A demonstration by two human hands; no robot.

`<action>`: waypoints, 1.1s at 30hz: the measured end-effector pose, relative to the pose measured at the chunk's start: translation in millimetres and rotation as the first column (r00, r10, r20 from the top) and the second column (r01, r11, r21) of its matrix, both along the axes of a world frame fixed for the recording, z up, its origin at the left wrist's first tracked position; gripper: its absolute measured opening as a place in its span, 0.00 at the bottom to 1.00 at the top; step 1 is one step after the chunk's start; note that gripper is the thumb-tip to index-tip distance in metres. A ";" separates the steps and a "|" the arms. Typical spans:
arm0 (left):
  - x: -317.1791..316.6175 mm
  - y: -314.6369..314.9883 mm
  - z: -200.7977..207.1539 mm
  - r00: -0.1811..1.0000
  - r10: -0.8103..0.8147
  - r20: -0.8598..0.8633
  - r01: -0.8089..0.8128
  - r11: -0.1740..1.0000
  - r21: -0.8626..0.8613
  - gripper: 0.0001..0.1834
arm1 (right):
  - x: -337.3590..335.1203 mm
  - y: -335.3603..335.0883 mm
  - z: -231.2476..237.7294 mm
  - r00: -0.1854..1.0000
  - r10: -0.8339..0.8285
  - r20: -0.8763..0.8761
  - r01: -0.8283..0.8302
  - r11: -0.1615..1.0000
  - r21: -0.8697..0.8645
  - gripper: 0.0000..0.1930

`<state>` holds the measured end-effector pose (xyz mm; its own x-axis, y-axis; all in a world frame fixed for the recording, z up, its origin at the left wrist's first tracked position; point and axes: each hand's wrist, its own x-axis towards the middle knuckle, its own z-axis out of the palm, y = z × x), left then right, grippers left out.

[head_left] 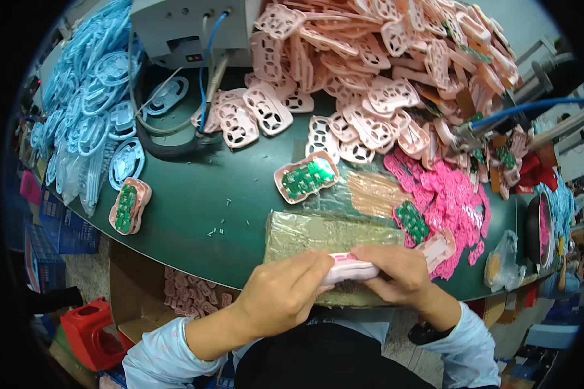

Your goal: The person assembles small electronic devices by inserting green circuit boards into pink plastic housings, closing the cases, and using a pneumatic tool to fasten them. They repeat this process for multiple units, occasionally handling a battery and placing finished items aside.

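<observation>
Between my two hands is a pale pink plastic casing with bright pink keys on its top face [353, 270]. My left hand [282, 288] pinches its left end, and my right hand [399, 272] grips the right end with the thumb on top. The casing is held on edge, just over the near part of a tape-wrapped block [305, 230]. Beyond the block lies an open pink shell with a green circuit board in it [305, 178]. To the right of the block are a bare green circuit board [411, 220] and a pale pink shell part [437, 247].
Bright pink keypads [457, 211] heap up at the right. Pale pink shells [370, 58] pile at the back, light blue shells [91, 97] at the left. A grey machine [188, 26] with a cabled screwdriver stands behind. Another board-filled shell [130, 206] sits near the left edge.
</observation>
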<state>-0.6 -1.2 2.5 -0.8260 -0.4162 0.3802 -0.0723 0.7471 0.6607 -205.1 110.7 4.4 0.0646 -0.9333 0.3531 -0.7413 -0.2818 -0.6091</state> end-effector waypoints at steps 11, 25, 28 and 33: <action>-0.3 -9.1 -1.3 1.000 -0.026 -0.006 0.026 0.999 -0.037 0.19 | -6.3 -5.2 19.3 0.983 0.125 -0.138 -0.116 0.991 0.070 0.20; -18.4 -16.2 12.1 0.992 0.028 0.125 -0.041 0.994 0.100 0.27 | -80.3 -35.1 117.6 0.689 -0.694 0.208 0.688 0.537 -0.488 0.19; -23.3 -7.6 4.0 0.993 -0.051 0.105 0.044 0.997 0.061 0.30 | -103.2 -76.6 161.1 0.799 -0.442 0.408 0.595 0.683 -0.424 0.22; -21.1 -8.8 -0.4 0.997 -0.055 0.059 0.044 0.983 0.177 0.28 | -115.2 -54.5 180.0 0.775 0.022 0.632 0.123 0.975 -0.185 0.24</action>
<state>-21.7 -10.0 2.2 -0.8675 -0.4296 0.2507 -0.0841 0.6235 0.7773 -320.3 56.2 184.4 -0.2840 -0.8303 0.4795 -0.2313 -0.4260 -0.8747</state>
